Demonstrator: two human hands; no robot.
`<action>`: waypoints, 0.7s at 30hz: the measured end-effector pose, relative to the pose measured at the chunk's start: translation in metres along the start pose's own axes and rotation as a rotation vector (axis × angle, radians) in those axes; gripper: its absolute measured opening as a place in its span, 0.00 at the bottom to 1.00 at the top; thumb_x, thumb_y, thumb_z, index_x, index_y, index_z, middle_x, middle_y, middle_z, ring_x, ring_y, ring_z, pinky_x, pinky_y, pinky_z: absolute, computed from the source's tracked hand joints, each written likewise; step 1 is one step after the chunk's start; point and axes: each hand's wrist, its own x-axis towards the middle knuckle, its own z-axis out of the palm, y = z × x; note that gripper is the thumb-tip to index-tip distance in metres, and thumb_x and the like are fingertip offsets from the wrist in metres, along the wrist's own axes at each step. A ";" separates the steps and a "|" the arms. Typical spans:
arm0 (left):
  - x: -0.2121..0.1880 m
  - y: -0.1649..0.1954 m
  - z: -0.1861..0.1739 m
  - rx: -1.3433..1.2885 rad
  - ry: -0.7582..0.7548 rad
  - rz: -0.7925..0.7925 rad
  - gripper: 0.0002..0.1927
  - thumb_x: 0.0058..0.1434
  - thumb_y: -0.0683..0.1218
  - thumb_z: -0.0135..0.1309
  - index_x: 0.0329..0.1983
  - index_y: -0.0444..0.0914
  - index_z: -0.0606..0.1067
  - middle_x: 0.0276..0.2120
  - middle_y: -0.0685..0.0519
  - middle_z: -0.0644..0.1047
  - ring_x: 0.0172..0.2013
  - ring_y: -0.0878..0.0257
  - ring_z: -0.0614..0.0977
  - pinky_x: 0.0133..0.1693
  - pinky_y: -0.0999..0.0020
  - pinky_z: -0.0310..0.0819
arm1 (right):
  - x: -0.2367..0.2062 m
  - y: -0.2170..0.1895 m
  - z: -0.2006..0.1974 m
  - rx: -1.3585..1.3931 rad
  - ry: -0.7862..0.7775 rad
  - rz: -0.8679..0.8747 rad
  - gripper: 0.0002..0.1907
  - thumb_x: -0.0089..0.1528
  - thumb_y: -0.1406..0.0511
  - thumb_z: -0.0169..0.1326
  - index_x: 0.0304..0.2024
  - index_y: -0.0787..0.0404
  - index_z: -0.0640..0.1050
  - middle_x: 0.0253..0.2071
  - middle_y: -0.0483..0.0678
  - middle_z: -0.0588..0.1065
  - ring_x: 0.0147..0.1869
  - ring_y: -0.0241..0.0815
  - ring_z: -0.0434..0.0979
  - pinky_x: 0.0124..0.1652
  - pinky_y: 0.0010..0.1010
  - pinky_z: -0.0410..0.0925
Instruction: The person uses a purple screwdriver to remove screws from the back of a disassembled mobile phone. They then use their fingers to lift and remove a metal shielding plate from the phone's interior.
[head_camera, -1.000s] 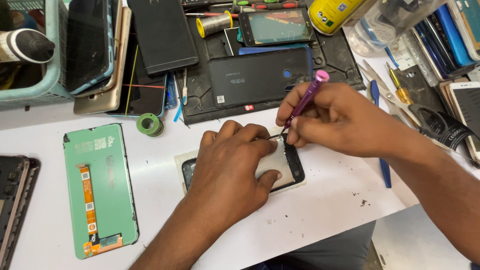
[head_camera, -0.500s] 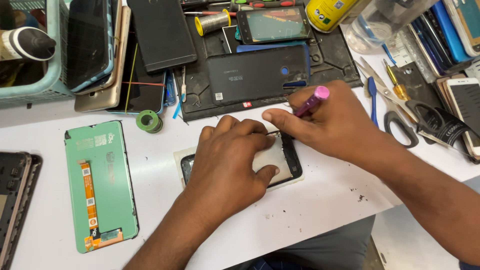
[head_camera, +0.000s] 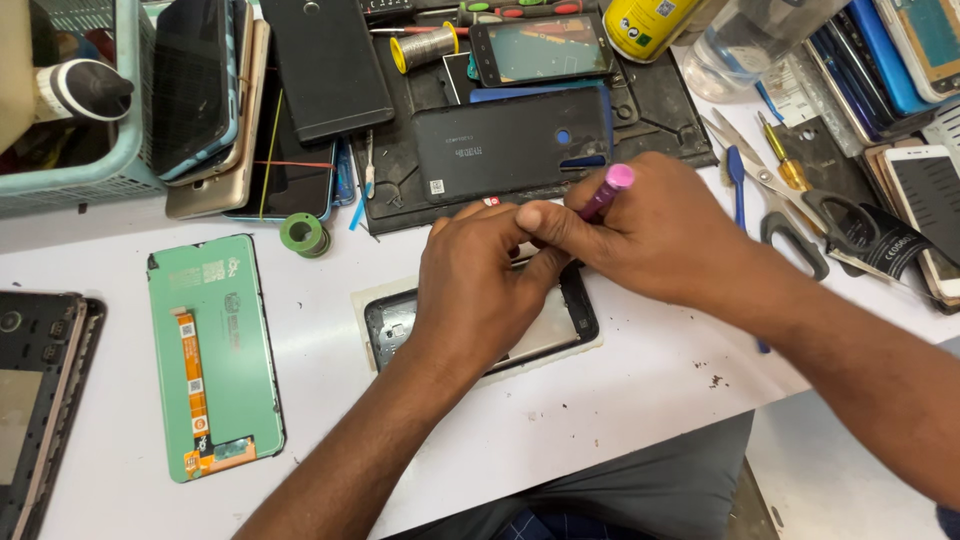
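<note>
An opened phone frame (head_camera: 572, 322) lies on a white pad on the white table. My left hand (head_camera: 476, 283) presses flat on top of it and covers most of it. My right hand (head_camera: 650, 232) is shut on a small screwdriver (head_camera: 606, 190) with a pink cap, its tip hidden behind my fingers at the frame's upper edge. The fingertips of both hands touch over the frame.
A green-backed phone screen (head_camera: 212, 355) lies at left, a dark phone frame (head_camera: 40, 400) at the far left edge. A black mat (head_camera: 400, 165) behind holds a black back cover (head_camera: 510, 145), phones and a solder spool (head_camera: 422, 45). Scissors (head_camera: 780, 200) and several phones lie at right, a green tape roll (head_camera: 303, 234) and basket (head_camera: 70, 180) at left.
My right hand has tipped the screwdriver lower and moved left toward my left hand, whose fingers have shifted up to meet it. The view has shifted slightly.
</note>
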 end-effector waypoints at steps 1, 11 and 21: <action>0.000 -0.001 0.001 0.026 0.017 0.062 0.07 0.58 0.49 0.64 0.36 0.42 0.84 0.28 0.56 0.81 0.36 0.57 0.80 0.42 0.58 0.66 | -0.003 0.000 -0.007 -0.006 0.012 -0.057 0.28 0.60 0.43 0.55 0.25 0.59 0.82 0.13 0.51 0.70 0.16 0.44 0.69 0.20 0.36 0.60; -0.003 0.001 -0.001 0.050 -0.006 0.079 0.11 0.56 0.50 0.66 0.40 0.42 0.84 0.34 0.58 0.83 0.40 0.58 0.79 0.43 0.58 0.66 | -0.018 -0.012 -0.071 -0.368 -0.091 -0.383 0.15 0.57 0.60 0.62 0.45 0.58 0.79 0.33 0.49 0.78 0.29 0.49 0.80 0.28 0.41 0.70; -0.011 0.008 -0.021 0.176 -0.161 -0.069 0.24 0.42 0.51 0.73 0.41 0.37 0.83 0.39 0.49 0.79 0.46 0.52 0.76 0.48 0.54 0.66 | 0.008 -0.048 -0.074 -1.103 -0.488 -0.192 0.19 0.69 0.50 0.48 0.32 0.52 0.80 0.25 0.45 0.78 0.29 0.47 0.80 0.30 0.37 0.73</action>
